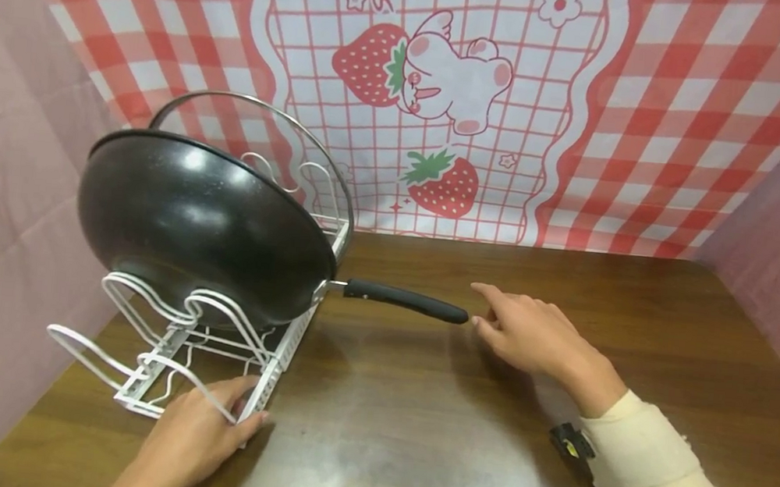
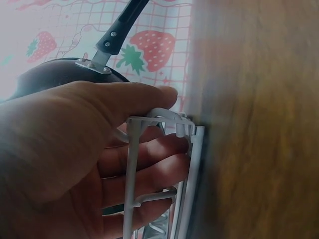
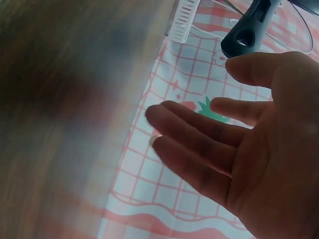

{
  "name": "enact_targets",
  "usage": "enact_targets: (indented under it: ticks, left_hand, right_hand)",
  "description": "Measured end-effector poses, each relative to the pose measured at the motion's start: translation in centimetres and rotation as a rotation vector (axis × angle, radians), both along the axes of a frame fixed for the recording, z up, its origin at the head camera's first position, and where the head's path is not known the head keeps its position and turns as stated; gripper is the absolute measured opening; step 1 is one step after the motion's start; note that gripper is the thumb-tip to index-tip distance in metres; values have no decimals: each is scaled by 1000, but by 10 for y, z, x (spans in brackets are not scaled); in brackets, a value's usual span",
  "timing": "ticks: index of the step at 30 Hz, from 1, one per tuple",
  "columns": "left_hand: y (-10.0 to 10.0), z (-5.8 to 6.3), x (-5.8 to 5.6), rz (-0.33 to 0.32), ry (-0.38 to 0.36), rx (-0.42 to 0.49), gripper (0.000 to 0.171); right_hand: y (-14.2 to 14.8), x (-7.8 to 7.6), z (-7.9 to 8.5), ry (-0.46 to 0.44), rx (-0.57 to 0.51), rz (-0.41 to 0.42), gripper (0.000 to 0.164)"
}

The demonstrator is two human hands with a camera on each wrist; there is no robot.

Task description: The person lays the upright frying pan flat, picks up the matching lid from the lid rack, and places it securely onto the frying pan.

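The white wire rack (image 1: 287,346) has rounded loops; between them a glossy black wok (image 1: 203,210) stands edgewise, handle (image 1: 406,301) jutting beyond the rack's right side.

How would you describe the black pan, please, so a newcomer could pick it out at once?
At the left of the brown table in the head view stands a white wire rack. The black pan sits tipped on its side in it, bulging towards the camera, its dark handle pointing right. Unlike the clear lid behind it, it is deep and opaque.
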State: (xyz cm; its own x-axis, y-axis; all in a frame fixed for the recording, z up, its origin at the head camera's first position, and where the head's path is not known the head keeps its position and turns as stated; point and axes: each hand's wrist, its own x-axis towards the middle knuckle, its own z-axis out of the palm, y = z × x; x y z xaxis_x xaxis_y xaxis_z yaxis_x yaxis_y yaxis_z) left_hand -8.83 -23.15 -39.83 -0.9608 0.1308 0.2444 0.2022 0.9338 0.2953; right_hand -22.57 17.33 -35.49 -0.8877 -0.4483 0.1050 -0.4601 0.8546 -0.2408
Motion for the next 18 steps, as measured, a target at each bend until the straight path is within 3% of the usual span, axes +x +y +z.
enact_targets:
  ticks: [3, 9, 18]
  left_hand:
    - [-2, -2, 1, -28, 53, 8, 38]
    - [-4, -4, 0, -52, 92, 12, 36]
    - [-3, -2, -1, -50, 96, 9, 34]
  right_hand:
    - [-2, -1, 0, 20, -17, 4, 53]
    - [-8, -5, 1, 59, -45, 36, 47]
    - [-18, -8, 6, 58, -120, 71, 43]
